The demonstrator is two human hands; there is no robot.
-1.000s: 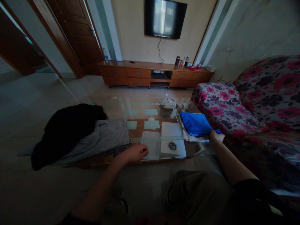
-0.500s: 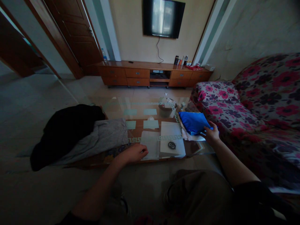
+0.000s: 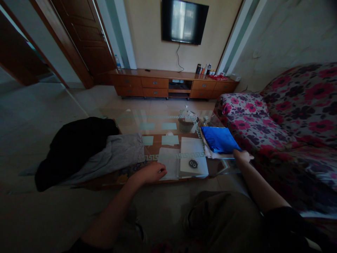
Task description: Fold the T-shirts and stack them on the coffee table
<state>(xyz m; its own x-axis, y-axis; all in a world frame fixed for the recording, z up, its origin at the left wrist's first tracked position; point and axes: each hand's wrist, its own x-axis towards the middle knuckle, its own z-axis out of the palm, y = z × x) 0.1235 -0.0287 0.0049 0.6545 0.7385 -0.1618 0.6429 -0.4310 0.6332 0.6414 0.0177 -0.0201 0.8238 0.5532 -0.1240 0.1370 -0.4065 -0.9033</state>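
A blue folded piece, shiny like cloth or a soft bag (image 3: pixel 220 139), lies flat at the right end of the glass table, on top of a pale folded cloth (image 3: pixel 214 154). At its near right corner is my right hand (image 3: pixel 242 156), its fingers stretched out to the right and the thumb side close to the corner; whether it touches cannot be told. My left hand (image 3: pixel 151 172) rests at the near table edge with its fingers loosely curled and nothing visible in them. Beside it lie a white sheet (image 3: pixel 168 160) and a white box-like stack (image 3: pixel 191 147) bearing a small black round item (image 3: pixel 193 163).
Black clothing (image 3: pixel 79 144) and a grey garment (image 3: pixel 119 151) cover the table's left end. A floral sofa (image 3: pixel 286 119) stands close on the right. Beyond the glass table (image 3: pixel 126 117) are a waste bin (image 3: pixel 186 123) and a low wooden cabinet (image 3: pixel 155 83).
My right hand has let go of the blue piece's corner and shifted slightly right and down. The corner now lies flatter. My left hand has stayed in place.
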